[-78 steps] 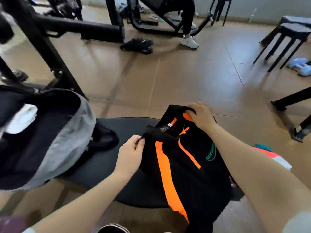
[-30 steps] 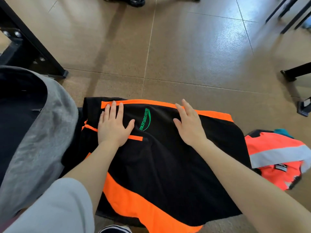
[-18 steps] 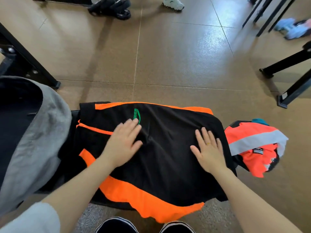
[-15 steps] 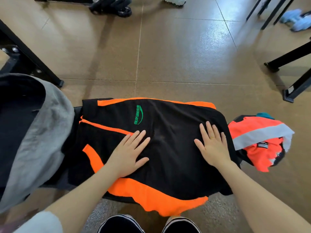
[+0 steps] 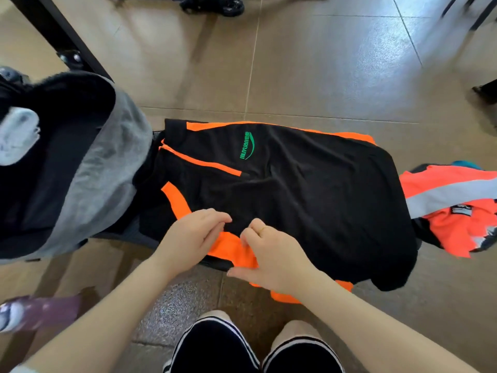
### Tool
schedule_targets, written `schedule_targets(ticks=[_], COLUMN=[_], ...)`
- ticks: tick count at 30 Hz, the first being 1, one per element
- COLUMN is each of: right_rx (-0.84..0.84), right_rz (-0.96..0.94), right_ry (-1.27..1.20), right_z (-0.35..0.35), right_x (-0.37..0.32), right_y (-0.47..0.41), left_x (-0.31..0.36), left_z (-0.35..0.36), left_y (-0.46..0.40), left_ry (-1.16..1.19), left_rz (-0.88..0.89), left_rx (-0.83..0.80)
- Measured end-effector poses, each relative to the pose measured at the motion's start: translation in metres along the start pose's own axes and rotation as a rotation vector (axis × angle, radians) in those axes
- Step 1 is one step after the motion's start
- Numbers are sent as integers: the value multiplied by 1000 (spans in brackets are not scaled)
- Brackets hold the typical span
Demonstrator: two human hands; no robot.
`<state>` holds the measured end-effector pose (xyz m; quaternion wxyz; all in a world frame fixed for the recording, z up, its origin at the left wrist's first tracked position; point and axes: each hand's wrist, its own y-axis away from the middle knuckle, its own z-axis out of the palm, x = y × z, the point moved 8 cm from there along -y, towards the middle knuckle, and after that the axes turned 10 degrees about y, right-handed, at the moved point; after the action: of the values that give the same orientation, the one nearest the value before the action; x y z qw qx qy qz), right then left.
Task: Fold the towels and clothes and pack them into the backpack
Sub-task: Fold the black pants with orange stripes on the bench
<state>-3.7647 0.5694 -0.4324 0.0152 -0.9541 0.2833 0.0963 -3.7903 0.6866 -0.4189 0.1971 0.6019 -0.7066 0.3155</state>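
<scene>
Both hands have come in from the flat smoothing they were doing half a second ago and now meet at the near edge of the bench. The left hand (image 5: pixel 192 236) has its fingers curled down onto the black shirt (image 5: pixel 309 189) right where the orange panel begins, and looks to be pinching the cloth, though the fingertips are partly tucked under. The right hand (image 5: pixel 271 258) sits just beside it, fingers bent and thumb out, gathering the orange hem that hangs over the bench edge; it seems to be grasping that hem.

The shirt lies spread across the bench, collar end toward the left edge, green logo up, its near part drooping off toward the person's shoes (image 5: pixel 252 348). Before, the palms were apart and pressed flat on the fabric; now they are bunched together on the near edge. To my eye that means the flattening is over and the first fold is about to start, probably lifting the hanging part up and over.

The backpack (image 5: pixel 107 168) stands open at the left end of the bench, touching the shirt, with something white (image 5: pixel 17 138) showing inside. At the right end lies an orange and grey garment (image 5: pixel 451 200), unfolded. So packing is some way off yet.
</scene>
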Motion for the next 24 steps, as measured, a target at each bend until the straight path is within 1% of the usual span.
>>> schedule_targets(ticks=[2, 3, 5, 7, 8, 10, 12, 15, 17, 19, 21, 22, 24], right_rx=[-52, -51, -7, 28, 22, -14, 11, -54, -87, 2, 73, 50, -64], right_rz=[54, 75, 116, 171, 218, 355, 444, 449, 442, 425, 385, 339, 206], right_ry=[179, 241, 258, 198, 105, -238, -505, -732, -795, -736, -546, -428, -113], right_z=[16, 23, 27, 18, 13, 6, -4, -15, -26, -44, -55, -56, -46], right_x=[-7, -9, -10, -5, 4, 27, 43, 51, 56, 66, 70, 66, 54], right_y=[9, 14, 22, 27, 28, 30, 28, 24, 22, 16, 10, 7, 5], left_x=[-3, -5, -9, -14, -15, -19, -19, -11, 0, 14, 18, 17, 10], left_z=[0, 2, 10, 19, 21, 21, 15, -4, -16, -21, -20, -19, -18], left_y=[22, 32, 48, 58, 60, 59, 50, 38, 34, 29, 23, 21, 21], left_ry=[10, 16, 29, 20, 9, -34, -74, -103, -94, -131, -176, -188, -226], left_rz=[-21, -33, -48, -74, -89, -95, -76, -69, -60, 14, 59, 64, 75], left_rx=[12, 14, -1, -17, -17, 0, 29, 137, 217, 239, 223, 205, 184])
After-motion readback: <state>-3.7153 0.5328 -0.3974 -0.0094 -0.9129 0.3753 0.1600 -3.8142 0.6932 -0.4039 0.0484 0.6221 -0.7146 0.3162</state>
